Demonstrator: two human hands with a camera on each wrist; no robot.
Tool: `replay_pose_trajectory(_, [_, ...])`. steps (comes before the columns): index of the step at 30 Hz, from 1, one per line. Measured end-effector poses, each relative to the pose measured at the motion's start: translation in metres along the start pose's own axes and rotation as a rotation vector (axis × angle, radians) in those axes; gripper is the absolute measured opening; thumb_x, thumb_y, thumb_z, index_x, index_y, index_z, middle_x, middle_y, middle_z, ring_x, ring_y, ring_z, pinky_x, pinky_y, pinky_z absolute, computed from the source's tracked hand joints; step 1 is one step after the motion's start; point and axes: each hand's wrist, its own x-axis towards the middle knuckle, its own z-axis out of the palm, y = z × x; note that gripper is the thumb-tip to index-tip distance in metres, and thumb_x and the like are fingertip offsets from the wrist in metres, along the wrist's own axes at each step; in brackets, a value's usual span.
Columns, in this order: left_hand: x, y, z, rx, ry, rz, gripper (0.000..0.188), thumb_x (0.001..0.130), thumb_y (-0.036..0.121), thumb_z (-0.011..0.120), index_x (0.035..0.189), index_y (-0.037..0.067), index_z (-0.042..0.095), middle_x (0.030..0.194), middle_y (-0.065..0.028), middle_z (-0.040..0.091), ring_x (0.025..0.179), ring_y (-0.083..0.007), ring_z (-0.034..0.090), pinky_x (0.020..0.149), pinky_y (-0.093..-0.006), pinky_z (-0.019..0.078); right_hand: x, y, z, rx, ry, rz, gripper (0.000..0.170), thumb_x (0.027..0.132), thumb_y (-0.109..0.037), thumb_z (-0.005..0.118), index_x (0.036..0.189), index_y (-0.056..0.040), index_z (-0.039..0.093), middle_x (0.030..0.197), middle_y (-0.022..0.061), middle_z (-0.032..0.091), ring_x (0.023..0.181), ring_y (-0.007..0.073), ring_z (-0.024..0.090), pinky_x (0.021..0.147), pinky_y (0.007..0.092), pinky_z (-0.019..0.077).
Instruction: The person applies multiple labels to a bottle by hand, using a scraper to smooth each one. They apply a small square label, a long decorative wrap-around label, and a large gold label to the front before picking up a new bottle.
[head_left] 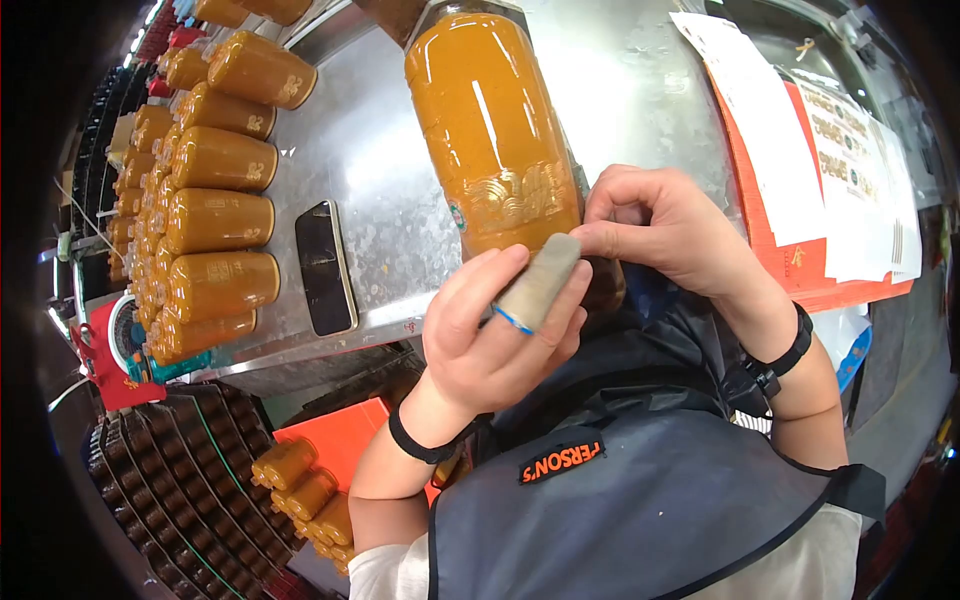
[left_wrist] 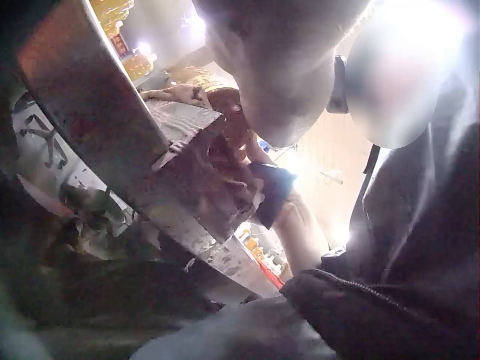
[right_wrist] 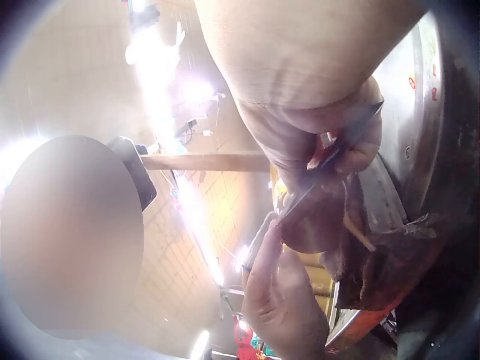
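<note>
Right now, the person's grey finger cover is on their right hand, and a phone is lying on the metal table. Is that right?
Not quite. The head view shows the grey finger cover on the left hand; the phone is lying on the metal table, as you said.

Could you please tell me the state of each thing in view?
Left hand: fingers partly bent.
Right hand: fingers curled; any pinch unclear.
Large bottle: amber, directly before the hands.
Small bottles: amber, closely grouped.
Phone: lying flat, screen dark.
Finger cover: worn on the left hand.
White sheets: lying over red sheets.
Apron: worn.
</note>
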Motion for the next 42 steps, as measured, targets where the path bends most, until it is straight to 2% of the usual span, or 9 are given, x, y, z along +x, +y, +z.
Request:
replay_pose_trajectory(2, [0.007,0.001,-0.003,0.042,0.009,-0.078,0.039,0.080,0.016,0.075,0.117,0.008,0.071,0.129,-0.0102,0.062,0.121,-0.0319,0.053,0.096,-0.0415,0.0497,0.001,0.006,0.002,0.015,0.007,-0.137,0.026,0.086,-0.025,0.078,0.075,-0.0038,0.067,0.063,-0.0055,0.052,0.055,0.0005,0.040,0.046,0.0213,0.0288])
replay_pose_trajectory(10, [0.013,-0.019,0.001,-0.003,0.004,-0.281,0.066,0.078,0.019,0.080,0.136,0.000,0.055,0.140,-0.0220,0.052,0.131,-0.0443,0.047,0.107,-0.0493,0.0424,-0.016,-0.011,-0.006,-0.089,0.046,-0.114,0.018,0.083,-0.017,0.079,0.077,-0.0042,0.067,0.072,-0.0056,0.050,0.060,0.0020,0.037,0.052,0.0222,0.0295])
replay_pose_trajectory(15, [0.006,-0.015,0.002,-0.079,0.014,-0.378,0.071,0.076,0.018,0.082,0.137,-0.002,0.053,0.140,-0.0237,0.052,0.129,-0.0445,0.050,0.106,-0.0491,0.0431,-0.020,-0.013,-0.013,-0.096,0.058,-0.024,0.012,0.083,-0.007,0.077,0.079,-0.0036,0.067,0.083,-0.0046,0.055,0.062,0.0023,0.036,0.056,0.0211,0.0293])
replay_pose_trajectory(17, [0.005,-0.015,0.002,-0.088,0.003,-0.403,0.072,0.075,0.018,0.083,0.137,-0.003,0.053,0.140,-0.0246,0.052,0.128,-0.0447,0.050,0.105,-0.0490,0.0436,-0.018,-0.004,-0.015,-0.095,0.098,-0.110,0.020,0.082,-0.024,0.081,0.079,-0.0072,0.070,0.064,-0.0069,0.047,0.055,0.0017,0.036,0.048,0.0227,0.0272])
replay_pose_trajectory(25, [0.001,-0.014,0.003,-0.184,0.055,-0.481,0.074,0.077,0.015,0.083,0.139,-0.006,0.048,0.137,-0.0274,0.053,0.123,-0.0409,0.056,0.098,-0.0430,0.0499,-0.011,0.004,-0.011,-0.079,0.095,-0.179,0.021,0.083,-0.024,0.080,0.079,-0.0055,0.070,0.073,-0.0044,0.054,0.056,0.0021,0.039,0.049,0.0222,0.0307])
replay_pose_trajectory(33, [-0.015,-0.018,0.015,-0.277,0.112,-0.523,0.071,0.082,0.017,0.080,0.140,-0.007,0.047,0.136,-0.0260,0.054,0.121,-0.0398,0.057,0.100,-0.0428,0.0476,-0.004,0.002,-0.005,-0.061,0.057,-0.161,0.022,0.084,-0.024,0.079,0.080,-0.0048,0.070,0.074,-0.0040,0.054,0.057,0.0022,0.040,0.050,0.0223,0.0313])
replay_pose_trajectory(35, [-0.016,-0.018,0.011,-0.272,0.125,-0.519,0.069,0.084,0.020,0.079,0.140,-0.007,0.048,0.136,-0.0256,0.054,0.120,-0.0399,0.057,0.101,-0.0432,0.0473,-0.005,-0.004,-0.005,-0.024,0.015,-0.011,0.014,0.084,-0.010,0.078,0.079,-0.0034,0.067,0.080,-0.0045,0.053,0.062,0.0029,0.036,0.057,0.0216,0.0304])
replay_pose_trajectory(38, [-0.022,-0.009,-0.008,-0.056,-0.023,-0.473,0.057,0.087,0.024,0.075,0.132,-0.005,0.056,0.130,-0.0233,0.060,0.116,-0.0380,0.059,0.099,-0.0425,0.0488,-0.002,-0.002,-0.006,-0.019,0.003,0.022,0.015,0.083,-0.011,0.079,0.078,-0.0041,0.067,0.078,-0.0057,0.052,0.061,0.0024,0.035,0.056,0.0214,0.0299])
replay_pose_trajectory(42, [-0.020,-0.002,-0.014,-0.036,0.005,-0.195,0.033,0.085,0.020,0.074,0.112,0.003,0.071,0.116,-0.0141,0.067,0.112,-0.0323,0.060,0.089,-0.0391,0.0545,0.000,0.001,-0.004,0.005,-0.002,0.057,0.015,0.083,-0.012,0.079,0.079,-0.0045,0.067,0.076,-0.0065,0.051,0.061,0.0023,0.035,0.056,0.0215,0.0292])
